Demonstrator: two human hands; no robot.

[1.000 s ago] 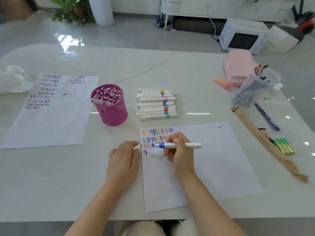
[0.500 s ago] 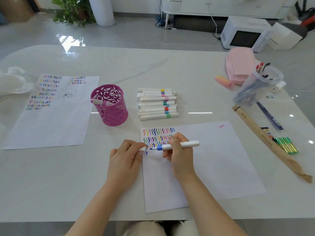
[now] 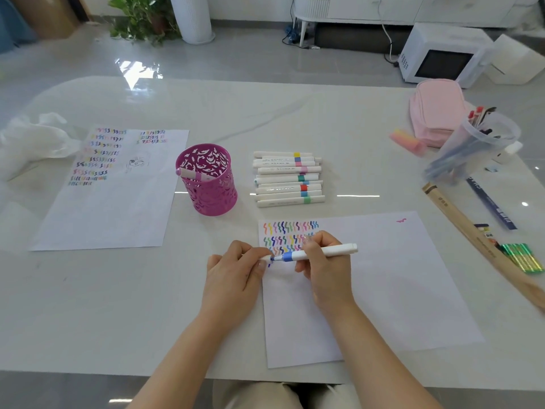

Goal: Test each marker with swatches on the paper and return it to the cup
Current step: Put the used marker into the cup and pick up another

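Blue marker [image 3: 321, 252] gripped in right hand [image 3: 327, 271] | left hand [image 3: 236, 278] pinches cap [image 3: 267, 257] at its tip | I judge recapping in hand | next: seat cap, carry to cup [image 3: 212, 196]

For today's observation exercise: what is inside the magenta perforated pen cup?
One white marker with a pink band leans against the rim of the magenta perforated pen cup. Its lower end and the cup's floor are hidden.

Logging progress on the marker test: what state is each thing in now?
blue marker, gripped by right hand, cap not fully on
cap, pinched by left hand at marker's tip
pink cup, upright, holds one pink marker
marker pile, lying stacked
paper, flat, partly swatched
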